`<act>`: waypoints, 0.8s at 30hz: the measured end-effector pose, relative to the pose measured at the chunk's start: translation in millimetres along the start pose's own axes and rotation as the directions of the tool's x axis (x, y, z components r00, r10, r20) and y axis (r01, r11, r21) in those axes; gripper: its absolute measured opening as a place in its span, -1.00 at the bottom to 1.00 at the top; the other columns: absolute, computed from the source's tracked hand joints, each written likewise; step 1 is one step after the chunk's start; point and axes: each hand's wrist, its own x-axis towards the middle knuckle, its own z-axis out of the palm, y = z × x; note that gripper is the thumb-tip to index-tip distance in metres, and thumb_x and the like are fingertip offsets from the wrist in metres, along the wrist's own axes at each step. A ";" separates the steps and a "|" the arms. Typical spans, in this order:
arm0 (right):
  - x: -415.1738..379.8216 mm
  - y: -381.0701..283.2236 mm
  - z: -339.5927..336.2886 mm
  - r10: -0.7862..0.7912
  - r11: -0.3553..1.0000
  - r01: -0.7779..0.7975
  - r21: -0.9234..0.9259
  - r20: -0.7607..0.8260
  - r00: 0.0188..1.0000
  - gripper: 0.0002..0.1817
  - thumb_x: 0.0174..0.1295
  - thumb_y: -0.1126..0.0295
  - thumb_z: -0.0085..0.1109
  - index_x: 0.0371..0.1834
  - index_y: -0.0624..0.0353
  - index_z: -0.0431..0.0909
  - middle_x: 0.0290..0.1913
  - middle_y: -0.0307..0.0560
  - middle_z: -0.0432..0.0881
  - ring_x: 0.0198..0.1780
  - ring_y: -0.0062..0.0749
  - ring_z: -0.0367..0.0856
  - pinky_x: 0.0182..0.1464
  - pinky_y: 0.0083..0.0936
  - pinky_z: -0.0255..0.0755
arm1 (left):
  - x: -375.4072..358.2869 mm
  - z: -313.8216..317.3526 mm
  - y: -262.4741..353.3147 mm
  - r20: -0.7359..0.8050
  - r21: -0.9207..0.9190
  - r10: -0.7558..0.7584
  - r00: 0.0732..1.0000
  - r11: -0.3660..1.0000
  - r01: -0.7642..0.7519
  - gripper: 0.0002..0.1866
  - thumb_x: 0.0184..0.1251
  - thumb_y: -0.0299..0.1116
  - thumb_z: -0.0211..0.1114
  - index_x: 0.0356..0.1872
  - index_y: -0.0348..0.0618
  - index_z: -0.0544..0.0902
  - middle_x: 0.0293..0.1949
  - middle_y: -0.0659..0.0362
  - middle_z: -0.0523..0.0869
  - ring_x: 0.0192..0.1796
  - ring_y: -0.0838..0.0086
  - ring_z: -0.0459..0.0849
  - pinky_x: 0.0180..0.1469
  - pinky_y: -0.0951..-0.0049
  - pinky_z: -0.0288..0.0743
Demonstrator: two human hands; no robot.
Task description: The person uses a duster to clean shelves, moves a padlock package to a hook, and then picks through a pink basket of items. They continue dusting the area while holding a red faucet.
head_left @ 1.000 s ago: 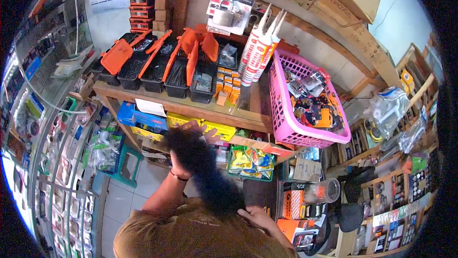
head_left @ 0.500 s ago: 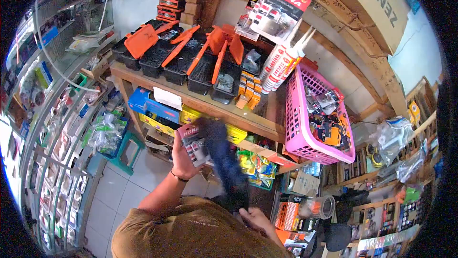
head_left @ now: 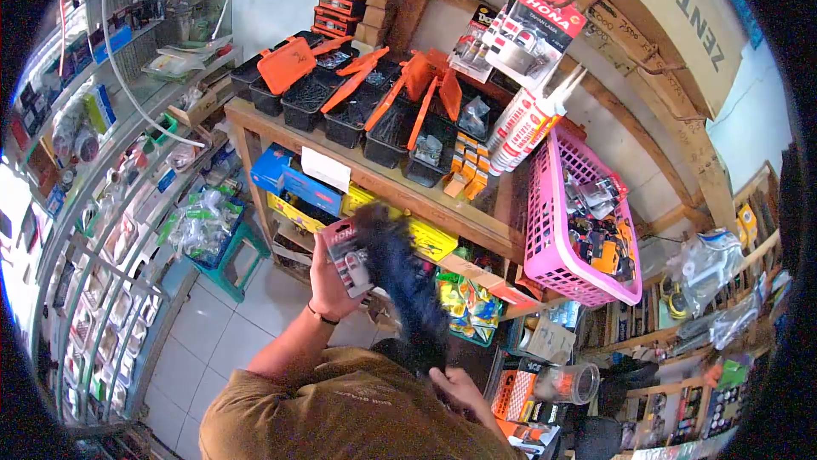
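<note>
My left hand [head_left: 330, 288] holds a HONA blister pack [head_left: 347, 257], with my fingers behind the card. My right hand [head_left: 455, 388] is closed round the lower end of a dark blue, blurred brush or duster [head_left: 407, 290]. The duster's upper end overlaps the right edge of the pack; whether they touch is unclear. Beyond my hands is a wooden shelf [head_left: 383, 177] bearing black bins with orange lids [head_left: 287, 65]. More HONA packs [head_left: 536, 30] hang above sealant tubes [head_left: 521, 132].
A pink basket [head_left: 545, 264] of packaged goods stands at the right. At the left, a green stool [head_left: 242, 277] holds a tray of plastic bags, beside glass shelving [head_left: 111, 290]. Yellow and blue boxes [head_left: 302, 192] sit under the shelf.
The view has shifted, so the shelf and basket appear farther right and slightly lower. The duster's upper end has moved slightly relative to the pack. Both hands keep their hold.
</note>
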 end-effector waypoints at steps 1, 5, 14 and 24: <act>-0.7 13.7 3.0 0.008 1.000 -0.011 0.024 0.109 0.994 -0.47 0.20 0.03 -0.03 -0.63 0.35 0.41 -0.73 -0.20 0.33 -0.61 -0.61 0.28 -0.55 -0.48 0.21 | 0.4 9.0 -2.0 -0.043 0.008 0.038 0.998 0.999 -0.038 -0.33 0.23 0.20 -0.22 0.20 -0.09 0.21 0.15 0.02 0.35 0.17 0.20 0.35 0.21 0.09 0.16; -7.5 -3.1 -5.8 -0.067 0.991 0.049 0.124 0.148 0.987 -0.53 0.19 0.05 0.00 -0.62 0.29 0.43 -0.72 -0.34 0.35 -0.59 -0.67 0.28 -0.56 -0.53 0.20 | 4.8 -26.4 -6.0 -0.006 0.305 -0.092 0.996 0.948 0.089 -0.32 0.21 0.22 -0.22 0.21 -0.05 0.18 0.19 0.02 0.30 0.26 0.06 0.20 0.16 -0.11 0.13; 0.8 28.6 -7.1 -0.031 0.999 0.028 0.038 0.065 0.997 -0.45 0.15 -0.02 0.02 -0.72 0.28 0.38 -0.77 -0.08 0.28 -0.68 -0.50 0.22 -0.59 -0.43 0.16 | 2.0 4.6 -7.7 -0.055 0.223 0.174 0.983 0.962 -0.158 -0.24 0.14 0.30 -0.19 0.18 -0.11 0.21 0.17 -0.09 0.28 0.20 0.15 0.31 0.18 -0.03 0.16; -4.4 43.6 4.1 0.058 0.998 -0.058 0.009 -0.009 0.998 -0.47 0.12 -0.05 0.04 -0.63 0.29 0.47 -0.72 -0.05 0.39 -0.64 -0.43 0.31 -0.54 -0.43 0.22 | 1.9 -5.0 -13.6 0.204 -0.268 -0.091 0.975 0.952 0.145 -0.35 0.25 0.18 -0.25 0.20 -0.08 0.25 0.18 0.01 0.32 0.25 0.16 0.25 0.26 0.10 0.08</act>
